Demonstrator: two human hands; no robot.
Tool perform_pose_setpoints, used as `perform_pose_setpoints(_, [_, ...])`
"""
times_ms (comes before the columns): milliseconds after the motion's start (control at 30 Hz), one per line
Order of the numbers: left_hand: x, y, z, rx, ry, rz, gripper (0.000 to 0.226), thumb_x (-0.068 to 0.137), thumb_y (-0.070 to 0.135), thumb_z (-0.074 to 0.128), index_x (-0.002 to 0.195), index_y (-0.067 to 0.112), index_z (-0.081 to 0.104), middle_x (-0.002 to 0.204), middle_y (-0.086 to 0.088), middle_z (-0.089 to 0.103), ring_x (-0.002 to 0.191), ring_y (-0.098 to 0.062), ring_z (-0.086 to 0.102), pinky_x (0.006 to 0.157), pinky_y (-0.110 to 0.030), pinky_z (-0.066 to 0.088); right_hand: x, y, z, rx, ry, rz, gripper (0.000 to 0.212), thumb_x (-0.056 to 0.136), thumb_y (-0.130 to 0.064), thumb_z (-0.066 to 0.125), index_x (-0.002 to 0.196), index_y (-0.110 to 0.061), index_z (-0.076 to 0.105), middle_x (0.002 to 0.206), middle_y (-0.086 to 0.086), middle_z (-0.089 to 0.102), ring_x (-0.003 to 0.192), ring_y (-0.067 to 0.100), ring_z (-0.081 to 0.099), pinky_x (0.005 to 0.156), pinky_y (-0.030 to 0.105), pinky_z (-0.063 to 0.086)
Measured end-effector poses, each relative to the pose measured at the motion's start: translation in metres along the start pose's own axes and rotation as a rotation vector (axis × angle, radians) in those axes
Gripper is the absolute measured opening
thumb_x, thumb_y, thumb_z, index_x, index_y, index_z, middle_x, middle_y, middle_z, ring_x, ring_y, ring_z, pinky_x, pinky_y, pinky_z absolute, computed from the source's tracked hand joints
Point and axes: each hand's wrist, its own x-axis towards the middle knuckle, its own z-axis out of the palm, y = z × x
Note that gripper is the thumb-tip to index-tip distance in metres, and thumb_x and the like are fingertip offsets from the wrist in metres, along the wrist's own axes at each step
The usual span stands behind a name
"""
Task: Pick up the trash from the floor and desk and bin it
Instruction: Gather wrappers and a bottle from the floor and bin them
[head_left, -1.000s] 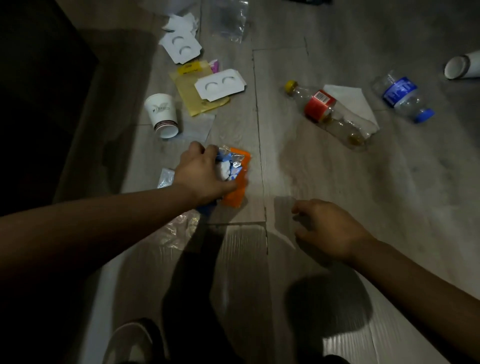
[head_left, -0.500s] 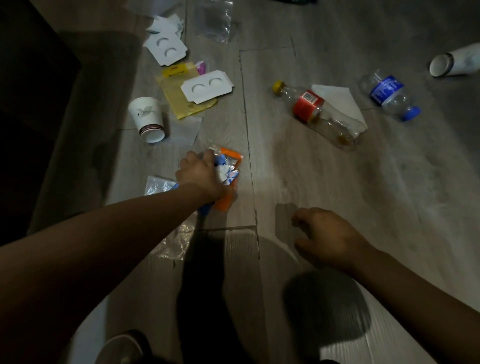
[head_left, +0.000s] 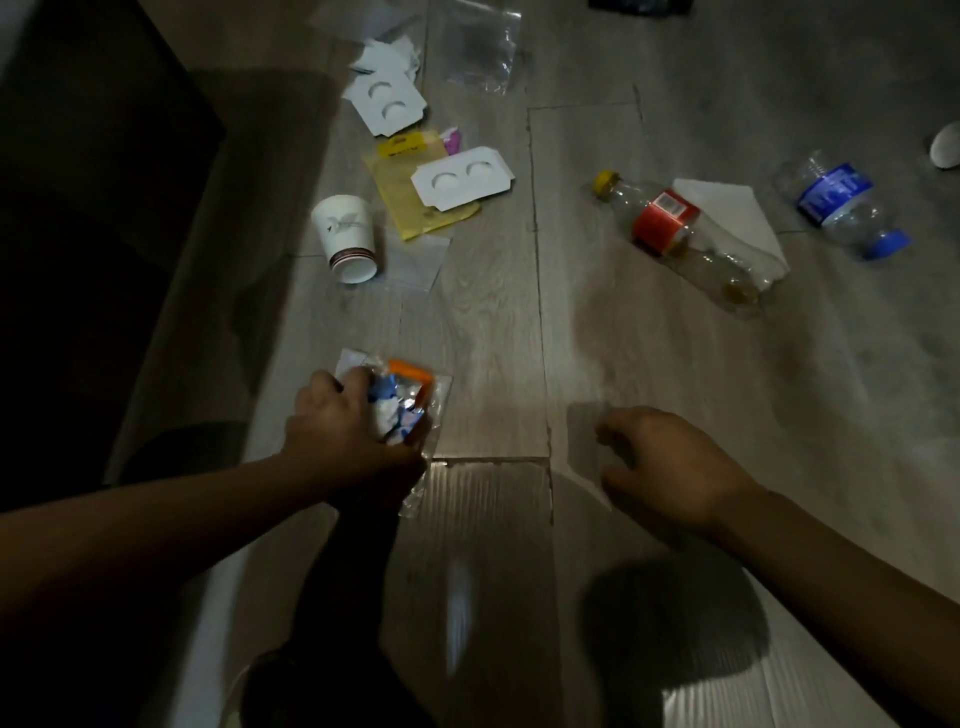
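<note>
My left hand (head_left: 343, 441) grips crumpled blue, orange and clear plastic wrappers (head_left: 402, 402) on the grey wooden floor (head_left: 649, 353); my right hand (head_left: 670, 462) hovers loosely curled, empty.

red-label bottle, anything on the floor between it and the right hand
Nothing visible: only floor lies between the right hand and the red-label bottle. The white napkin lies on its far side.
</note>
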Motion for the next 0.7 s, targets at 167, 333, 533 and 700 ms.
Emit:
perform_pose_setpoints(167, [0.009,0.009,0.02,0.058,-0.034,-0.043,0.125,0.046,0.087,0.061,0.144,0.025,0.014,0.144,-0.011,0.022,0.13,-0.034,0.029,0.1,-0.047,0.038,0.015,0.012,-0.018,-0.038,0.081,0.005,0.045,0.084,-0.024,0.066,0.127,-0.021,0.053,0.111,0.005,0.057,0.093,0.017,0.055,0.076,0.025,0.043])
perform_pose_setpoints(333, [0.018,0.026,0.028,0.037,-0.081,-0.071,0.124,0.052,0.081,0.065,0.146,0.026,0.003,0.15,-0.01,0.007,0.134,-0.038,0.019,0.105,-0.054,0.032,0.039,0.029,-0.045,-0.143,0.189,0.072,0.06,0.079,-0.03,0.071,0.133,-0.015,0.051,0.124,0.015,0.052,0.108,0.031,0.055,0.085,0.031,0.044])
perform_pose_setpoints(533, [0.025,0.042,0.02,0.038,-0.034,-0.045,0.115,0.049,0.07,0.074,0.139,0.023,0.02,0.139,-0.013,0.025,0.123,-0.036,0.031,0.096,-0.047,0.039,0.071,0.049,-0.077,-0.225,0.322,0.156,0.065,0.077,-0.023,0.074,0.134,-0.007,0.046,0.132,0.021,0.045,0.117,0.035,0.047,0.095,0.041,0.043])
perform_pose_setpoints(700, [0.024,0.047,0.017,0.071,0.032,-0.03,0.105,0.056,0.065,0.073,0.138,0.021,0.024,0.134,-0.013,0.032,0.117,-0.034,0.037,0.094,-0.043,0.039,0.106,0.063,-0.091,-0.232,0.375,0.226,0.09,0.075,-0.032,0.076,0.148,-0.019,0.024,0.154,0.02,0.015,0.139,0.044,0.015,0.112,0.056,0.024])
